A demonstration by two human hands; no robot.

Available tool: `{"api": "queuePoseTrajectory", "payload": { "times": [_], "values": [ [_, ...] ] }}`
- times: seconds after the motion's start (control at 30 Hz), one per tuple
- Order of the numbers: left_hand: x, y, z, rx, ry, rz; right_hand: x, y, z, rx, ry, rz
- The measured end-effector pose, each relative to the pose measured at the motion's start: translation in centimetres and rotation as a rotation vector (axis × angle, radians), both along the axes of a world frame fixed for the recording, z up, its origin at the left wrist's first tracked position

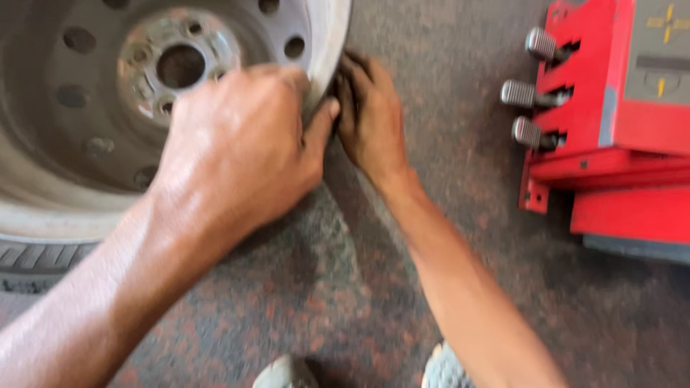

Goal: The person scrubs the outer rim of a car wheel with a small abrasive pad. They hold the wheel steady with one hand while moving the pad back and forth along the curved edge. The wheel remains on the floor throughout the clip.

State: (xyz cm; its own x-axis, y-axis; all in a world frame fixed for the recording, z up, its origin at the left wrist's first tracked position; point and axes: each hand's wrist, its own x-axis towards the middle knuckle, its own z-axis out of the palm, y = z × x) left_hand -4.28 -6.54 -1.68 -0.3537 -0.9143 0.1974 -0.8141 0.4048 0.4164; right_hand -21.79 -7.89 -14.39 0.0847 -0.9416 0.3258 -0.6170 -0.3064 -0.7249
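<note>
A grey steel wheel rim lies flat on the floor at the upper left, with a round hub hole and several bolt holes. A black tyre shows under its near edge. My left hand is closed over the rim's right edge, fingers curled around it. Just to the right, my right hand, dirty with grease, presses its fingers against the outside of the same edge, low by the floor. Whether it grips anything is hidden by the rim and my left thumb.
A red machine stands on the right, with three ribbed metal pedals sticking out toward the wheel. The floor is speckled reddish-grey stone. Two shoe tips show at the bottom edge.
</note>
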Motion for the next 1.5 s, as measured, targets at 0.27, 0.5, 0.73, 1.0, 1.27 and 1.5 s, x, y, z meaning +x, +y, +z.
{"api": "queuePoseTrajectory", "payload": {
  "times": [0.27, 0.5, 0.73, 1.0, 1.27, 1.5],
  "values": [
    [0.0, -0.3, 0.0, 0.116, -0.030, 0.008, -0.2, 1.0, -0.5, -0.130, 0.103, -0.007],
    [0.1, -0.4, 0.1, 0.236, -0.066, 0.047, 1.4, 4.5, -0.2, -0.192, 0.139, -0.041],
    [0.3, -0.3, 0.2, 0.142, -0.021, 0.007, 0.4, 1.7, -0.4, -0.146, 0.109, -0.045],
    [0.3, -0.2, 0.2, 0.032, 0.004, -0.027, 0.3, 0.2, -0.5, -0.067, 0.056, -0.016],
    [0.3, -0.2, 0.0, 0.070, -0.019, 0.001, 0.3, 0.4, -0.3, -0.094, 0.008, -0.026],
    [0.3, -0.3, 0.0, 0.075, -0.012, -0.019, 0.5, 3.3, -0.7, -0.272, 0.095, 0.024]
  ]
}}
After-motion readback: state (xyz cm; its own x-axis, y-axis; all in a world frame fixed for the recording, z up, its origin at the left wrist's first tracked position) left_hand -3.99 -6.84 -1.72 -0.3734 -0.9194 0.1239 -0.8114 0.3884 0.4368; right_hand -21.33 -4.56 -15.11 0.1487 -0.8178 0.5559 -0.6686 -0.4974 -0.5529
